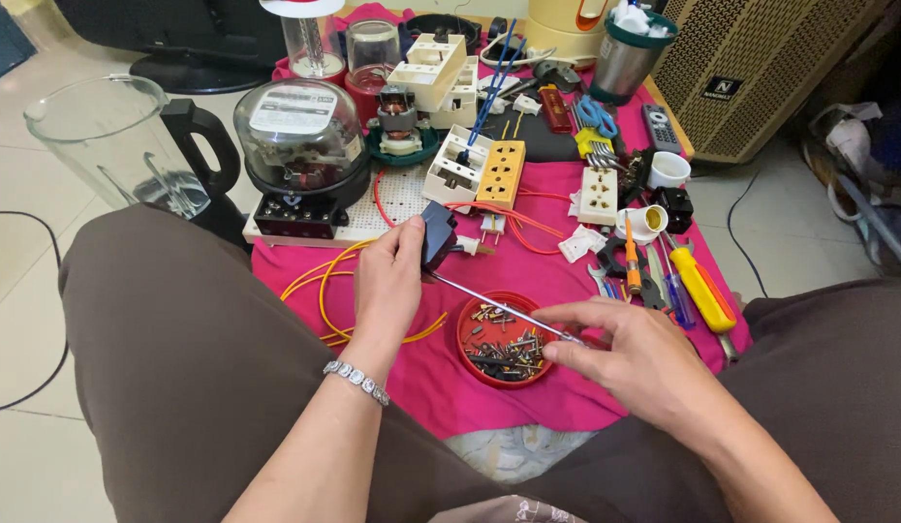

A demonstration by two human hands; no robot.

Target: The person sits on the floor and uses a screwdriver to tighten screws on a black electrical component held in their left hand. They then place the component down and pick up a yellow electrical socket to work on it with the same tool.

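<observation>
Left hand (390,283) is closed around a small black plug-like part (436,235), thumb and fingers pinching its lower edge, holding it up off the pink cloth (528,387) so its underside faces the tool. Right hand (633,356) has its fingertips pinched shut on the handle end of a thin screwdriver (499,303); the shaft runs toward 10 o'clock, tip meeting the black part at its base. The low angle looks chosen to line the blade with a screw, though the screw itself is too small to see.

The shaft passes right over a red lid (500,339) full of loose screws and small metal bits, sitting between both hands at 6 o'clock of the black part, probably so hardware stays within reach and cannot roll away.

Yellow wire (326,279) loops at 9 o'clock of the left hand. An orange socket block (502,172) lies at 1 o'clock of the part. A yellow-handled screwdriver (700,287) lies at 1 o'clock of the right hand, unused. The clear-domed meter (297,140) stands at 11 o'clock.
</observation>
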